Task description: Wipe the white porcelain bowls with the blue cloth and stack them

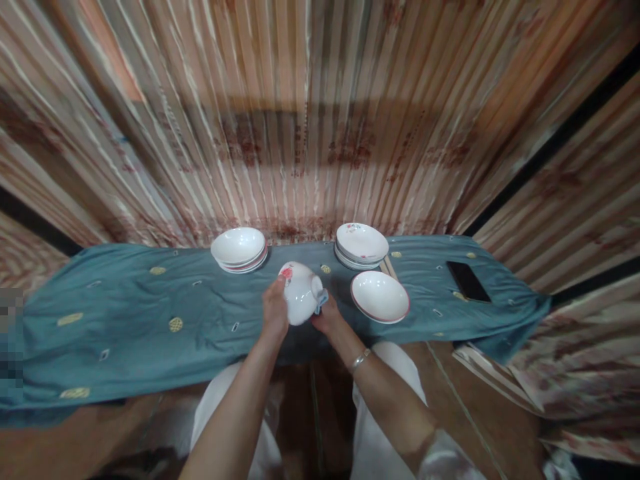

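A white bowl [300, 297] with a red flower is held tilted on its side above the cloth, its foot turned to the right. My left hand [275, 308] grips its left rim, thumb on the outside. My right hand [327, 315] is closed on a light blue cloth [321, 301] against the bowl's foot; its fingers are partly hidden. Right of my hands sits a white bowl with a red rim [380, 297]. Behind it stands a stack of white plates [362, 243] with floral marks. Another stack of white bowls [239, 248] is at the back left.
A teal patterned cloth [135, 320] covers the long narrow table. Wooden chopsticks [389, 268] lie by the right stack. A black phone [468, 281] rests farther right. Pleated floral curtains [300, 133] hang close behind the table, and my knees are below its front edge.
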A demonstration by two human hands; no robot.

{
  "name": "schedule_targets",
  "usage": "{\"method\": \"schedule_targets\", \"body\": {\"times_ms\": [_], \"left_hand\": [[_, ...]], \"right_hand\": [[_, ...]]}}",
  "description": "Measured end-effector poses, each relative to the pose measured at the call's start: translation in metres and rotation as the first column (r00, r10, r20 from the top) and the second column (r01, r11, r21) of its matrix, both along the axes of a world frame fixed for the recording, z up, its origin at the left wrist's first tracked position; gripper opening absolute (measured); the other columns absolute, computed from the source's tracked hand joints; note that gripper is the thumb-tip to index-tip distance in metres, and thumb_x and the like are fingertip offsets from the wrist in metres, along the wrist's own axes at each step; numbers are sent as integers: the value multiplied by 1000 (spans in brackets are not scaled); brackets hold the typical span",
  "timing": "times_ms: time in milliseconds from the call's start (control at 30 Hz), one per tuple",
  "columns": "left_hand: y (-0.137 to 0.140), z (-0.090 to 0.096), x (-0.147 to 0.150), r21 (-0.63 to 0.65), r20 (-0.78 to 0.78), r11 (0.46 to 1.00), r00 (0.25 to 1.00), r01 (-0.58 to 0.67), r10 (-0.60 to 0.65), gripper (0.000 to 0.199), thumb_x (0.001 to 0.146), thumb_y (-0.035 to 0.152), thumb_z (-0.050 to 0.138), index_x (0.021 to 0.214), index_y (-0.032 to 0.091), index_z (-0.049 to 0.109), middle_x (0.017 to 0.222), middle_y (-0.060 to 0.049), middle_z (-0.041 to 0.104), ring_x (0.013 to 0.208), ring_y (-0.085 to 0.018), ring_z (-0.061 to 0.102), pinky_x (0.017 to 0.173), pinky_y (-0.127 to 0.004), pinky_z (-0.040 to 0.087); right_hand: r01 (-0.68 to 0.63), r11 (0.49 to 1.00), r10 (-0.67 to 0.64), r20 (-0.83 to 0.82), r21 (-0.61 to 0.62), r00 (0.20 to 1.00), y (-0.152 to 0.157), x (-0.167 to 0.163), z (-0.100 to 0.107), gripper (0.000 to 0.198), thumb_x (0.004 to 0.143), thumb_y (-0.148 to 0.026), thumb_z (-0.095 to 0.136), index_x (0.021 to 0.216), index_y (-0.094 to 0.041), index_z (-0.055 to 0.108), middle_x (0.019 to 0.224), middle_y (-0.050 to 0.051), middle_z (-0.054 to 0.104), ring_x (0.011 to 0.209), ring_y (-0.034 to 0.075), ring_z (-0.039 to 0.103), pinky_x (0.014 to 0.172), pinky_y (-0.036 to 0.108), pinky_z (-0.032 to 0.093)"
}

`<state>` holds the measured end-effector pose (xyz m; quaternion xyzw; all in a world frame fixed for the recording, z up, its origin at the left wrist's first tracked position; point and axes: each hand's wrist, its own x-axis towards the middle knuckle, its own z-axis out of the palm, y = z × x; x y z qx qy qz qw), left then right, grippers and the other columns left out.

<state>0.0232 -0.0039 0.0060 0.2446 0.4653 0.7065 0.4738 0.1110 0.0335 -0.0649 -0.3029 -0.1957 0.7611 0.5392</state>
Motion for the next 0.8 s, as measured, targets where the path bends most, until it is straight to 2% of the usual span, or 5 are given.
{"method": "schedule_targets", "body": {"times_ms": [167, 367, 567, 667, 800], "left_hand": [[0, -6, 3, 17, -180, 1000, 984, -6, 9, 46, 66, 62, 66, 64, 16, 57, 54, 3, 53, 49, -10, 46, 48, -24, 35], [3, -14, 0, 35, -390, 999, 920, -18, 31, 49, 72, 66, 59, 61, 18, 57, 55, 1, 52, 53, -13, 45, 50, -25, 35], [-1, -9, 0, 41, -532, 999, 845, -25, 43, 56, 72, 74, 50, 57, 20, 52, 53, 1, 49, 52, -13, 44, 51, -27, 34], [-3, -8, 0, 50, -587, 999, 809, -1, 30, 54, 76, 71, 47, 61, 20, 55, 56, 0, 54, 55, -15, 48, 53, -27, 36], [-4, -10, 1, 54, -643, 998, 766, 37, 7, 47, 82, 63, 45, 66, 20, 57, 56, 1, 53, 54, -15, 48, 53, -27, 35]], "right_hand": [[-74, 977, 51, -119, -200, 992, -16, -7, 10, 20, 85, -24, 47, 84, -21, 67, 63, -1, 70, 65, 17, 67, 72, 33, 56], [-88, 978, 63, -136, -187, 989, -24, -11, 17, 23, 85, -21, 48, 96, -21, 68, 65, 0, 71, 63, 17, 66, 70, 32, 56], [-83, 948, 24, -188, -308, 982, -35, -9, 25, 24, 87, -13, 43, 90, -20, 66, 60, -2, 67, 57, 14, 64, 68, 29, 56], [-135, 939, 73, -201, -317, 977, -42, -6, 27, 19, 85, -14, 46, 82, -19, 64, 61, -1, 67, 57, 15, 63, 66, 30, 55], [-233, 940, 188, -193, -250, 963, -49, 0, 26, 15, 83, -15, 51, 74, -19, 61, 61, 0, 66, 57, 15, 62, 65, 30, 55]]}}
